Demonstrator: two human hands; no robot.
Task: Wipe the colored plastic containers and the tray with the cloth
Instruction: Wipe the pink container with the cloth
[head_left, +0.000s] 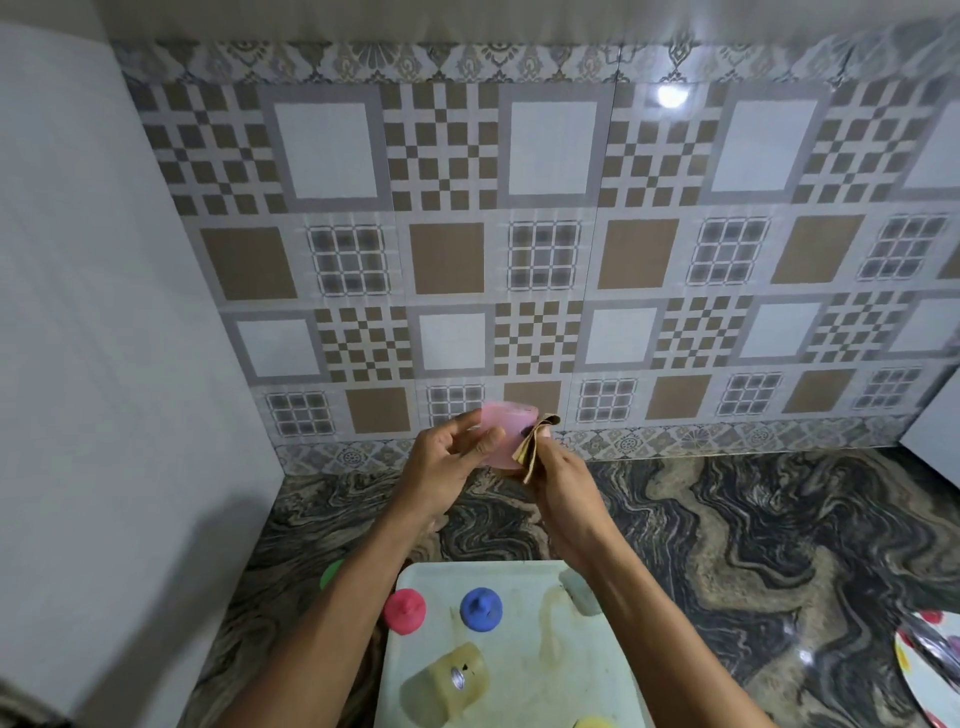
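**Pink container held off the counter**

Left hand curls round the translucent pink plastic container, raised near the tiled wall; which way it points is unclear. Folded brown cloth touches its right side, pinched by right hand. Open dark marbled stone counter to the right.

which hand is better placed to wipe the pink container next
Right: the right hand grips the folded cloth, which lies against the pink container, while the left hand is busy holding that container.
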